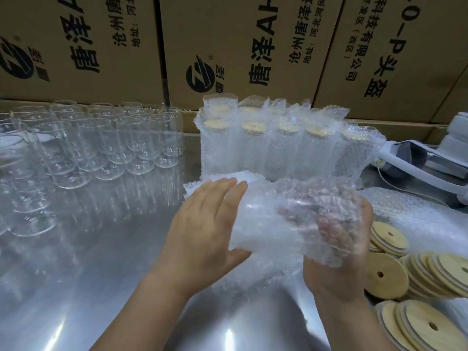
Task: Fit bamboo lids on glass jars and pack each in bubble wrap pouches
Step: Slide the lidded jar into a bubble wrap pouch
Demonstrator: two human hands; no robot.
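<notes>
A glass jar lies sideways inside a bubble wrap pouch (268, 219), held above the steel table between both hands. My left hand (205, 229) presses flat against the jar's end, fingers straight, thumb under it. My right hand (339, 249) grips the pouch's other end, its fingers curled round the wrap and seen blurred through it. Several packed jars with bamboo lids (278, 148) stand upright in pouches just behind. Loose bamboo lids (415, 269) lie stacked at the lower right. Several bare glass jars (96, 145) stand in rows at the left.
Printed cardboard boxes (228, 46) form a wall along the back. A white and grey hand tool (425, 160) lies at the right edge. More flat bubble wrap pouches (430, 214) lie beneath the lids. The reflective steel table (101, 287) spreads out in front.
</notes>
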